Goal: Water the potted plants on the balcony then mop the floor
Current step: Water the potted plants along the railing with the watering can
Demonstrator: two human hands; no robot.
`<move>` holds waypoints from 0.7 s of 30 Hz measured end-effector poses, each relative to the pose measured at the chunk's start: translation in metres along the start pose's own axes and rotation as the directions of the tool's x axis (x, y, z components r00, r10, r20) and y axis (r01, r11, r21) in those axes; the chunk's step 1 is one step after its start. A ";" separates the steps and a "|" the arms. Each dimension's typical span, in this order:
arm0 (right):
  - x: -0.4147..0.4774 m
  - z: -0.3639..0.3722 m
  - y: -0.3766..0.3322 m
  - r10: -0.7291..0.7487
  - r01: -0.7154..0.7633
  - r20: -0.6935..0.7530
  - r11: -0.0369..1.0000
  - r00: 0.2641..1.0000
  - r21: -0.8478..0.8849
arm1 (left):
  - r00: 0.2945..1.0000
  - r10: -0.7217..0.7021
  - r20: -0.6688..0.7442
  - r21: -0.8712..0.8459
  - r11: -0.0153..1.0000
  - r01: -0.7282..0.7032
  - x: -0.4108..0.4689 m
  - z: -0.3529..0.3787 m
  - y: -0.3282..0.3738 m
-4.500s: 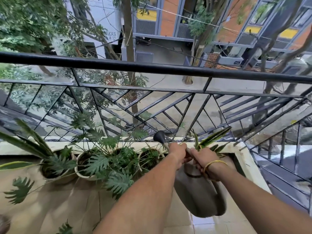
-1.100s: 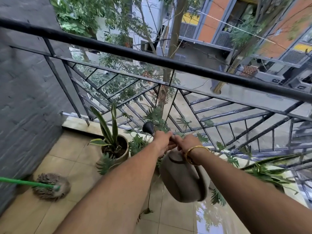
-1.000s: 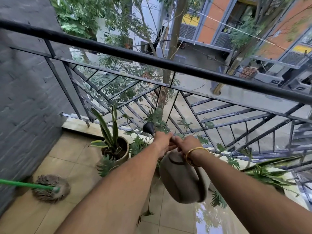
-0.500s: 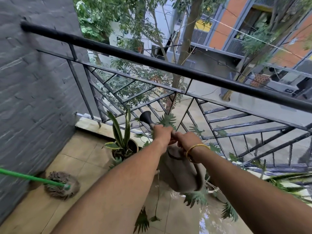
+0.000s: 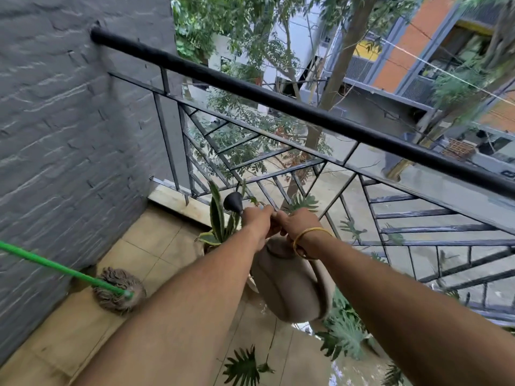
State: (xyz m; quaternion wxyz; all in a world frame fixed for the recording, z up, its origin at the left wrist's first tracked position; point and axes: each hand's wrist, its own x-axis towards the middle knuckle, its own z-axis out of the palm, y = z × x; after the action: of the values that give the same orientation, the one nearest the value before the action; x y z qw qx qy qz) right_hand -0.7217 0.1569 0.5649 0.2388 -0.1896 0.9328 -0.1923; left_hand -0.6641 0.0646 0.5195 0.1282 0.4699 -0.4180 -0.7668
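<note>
Both hands, the left hand [image 5: 257, 218] and the right hand [image 5: 299, 222], are clenched on the top handle of the beige watering can [image 5: 289, 285], held above the snake plant [image 5: 220, 218] by the railing [image 5: 306, 115]. The rose [image 5: 232, 201] should be tipped gently over its pot. Since the earliest frame, the can has been carried leftward, and the mop [image 5: 118, 292] has come into view.

Beige-taupe watering can [image 5: 289, 288] with a black rose head [image 5: 233, 201]. Gold bangle [image 5: 308, 240] on the right wrist. Bright green mop handle [image 5: 55, 267] above a grey-brown stringy mop head [image 5: 117, 291]. Dark green snake plant leaves [image 5: 218, 215], edged yellow. Black railing [image 5: 278, 103]. Grey textured wall [image 5: 69, 121]. Tan floor tiles [image 5: 156, 246].
</note>
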 end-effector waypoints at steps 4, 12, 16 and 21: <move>0.005 0.015 -0.009 -0.012 0.013 0.011 0.999 1.000 -0.044 | 0.999 -0.030 0.021 -0.041 0.999 0.031 0.013 -0.014 -0.005; 0.006 0.032 -0.019 0.012 -0.011 0.020 0.998 1.000 -0.060 | 0.998 -0.041 0.047 -0.037 0.998 0.042 0.020 -0.031 -0.007; 0.004 0.032 -0.017 0.053 -0.051 0.044 0.998 0.998 -0.043 | 0.997 -0.051 0.058 -0.025 0.998 0.052 0.021 -0.030 -0.010; 0.000 0.030 -0.019 0.072 -0.070 0.031 0.994 0.997 -0.079 | 0.995 -0.066 0.071 -0.006 0.998 0.066 0.023 -0.028 -0.011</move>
State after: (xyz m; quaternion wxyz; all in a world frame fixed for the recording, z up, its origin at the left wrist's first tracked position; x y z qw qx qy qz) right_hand -0.7009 0.1328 0.5486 0.2536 -0.1688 0.9416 -0.1438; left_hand -0.6502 0.0432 0.4915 0.0900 0.4556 -0.4031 -0.7886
